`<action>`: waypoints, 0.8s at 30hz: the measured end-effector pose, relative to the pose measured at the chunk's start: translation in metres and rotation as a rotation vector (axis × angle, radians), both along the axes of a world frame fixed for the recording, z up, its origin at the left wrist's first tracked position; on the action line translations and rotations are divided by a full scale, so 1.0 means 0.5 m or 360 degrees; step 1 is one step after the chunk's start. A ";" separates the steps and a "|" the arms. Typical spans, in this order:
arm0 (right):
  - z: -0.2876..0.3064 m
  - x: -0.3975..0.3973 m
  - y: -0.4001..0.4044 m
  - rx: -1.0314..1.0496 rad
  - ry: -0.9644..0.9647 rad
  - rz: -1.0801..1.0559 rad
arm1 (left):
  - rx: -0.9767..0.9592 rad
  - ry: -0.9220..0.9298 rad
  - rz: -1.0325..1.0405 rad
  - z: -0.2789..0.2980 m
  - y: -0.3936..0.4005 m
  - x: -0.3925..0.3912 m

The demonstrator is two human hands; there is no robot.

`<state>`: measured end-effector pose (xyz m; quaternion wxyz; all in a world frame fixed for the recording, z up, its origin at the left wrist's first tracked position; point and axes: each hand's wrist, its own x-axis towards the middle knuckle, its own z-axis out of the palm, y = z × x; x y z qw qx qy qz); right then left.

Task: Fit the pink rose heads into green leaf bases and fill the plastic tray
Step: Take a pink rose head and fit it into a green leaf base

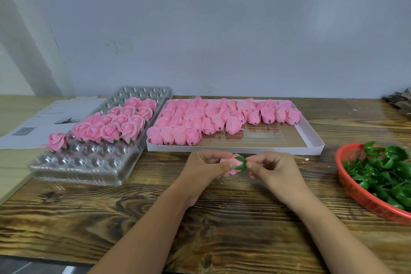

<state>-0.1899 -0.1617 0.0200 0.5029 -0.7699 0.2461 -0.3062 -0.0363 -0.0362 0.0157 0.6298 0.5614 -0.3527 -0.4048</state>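
- Forearms enter from the lower edge of the frame and meet at centre over the wooden surface (200, 224); I keep both hands low and close so the small parts stay steady.
- My left hand (204, 169) has its grip curled round a pink rose head (230, 165), thumb on top, holding it on its side with the base end turned right.
- My right hand (270, 168) pinches the green leaf base (242, 162) with its fingertips and presses it onto that end; the two parts touch, and I judge the fitting is under way, though how far it is seated I cannot tell.
- At the right edge, a red basket (349, 182) holds loose green bases, near the right hand, likely so the next one is a short reach.
- Beyond the hands, centre frame, a white cardboard box (311, 138) holds bare rose heads lying on their sides, stubs toward me; its near right part shows bare floor.
- At centre left, the clear plastic tray (73, 169) carries finished roses (111, 127) upright in its middle rows; one stands alone at the left edge, and the nearest and farthest cups look unfilled, so much filling remains.
- Printed paper (44, 118) lies left of the tray, and a grey wall closes the upper frame.
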 end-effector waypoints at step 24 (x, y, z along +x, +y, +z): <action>-0.019 -0.006 0.006 -0.0810 0.0365 -0.0027 | 0.0214 -0.0066 0.0069 -0.004 -0.009 0.008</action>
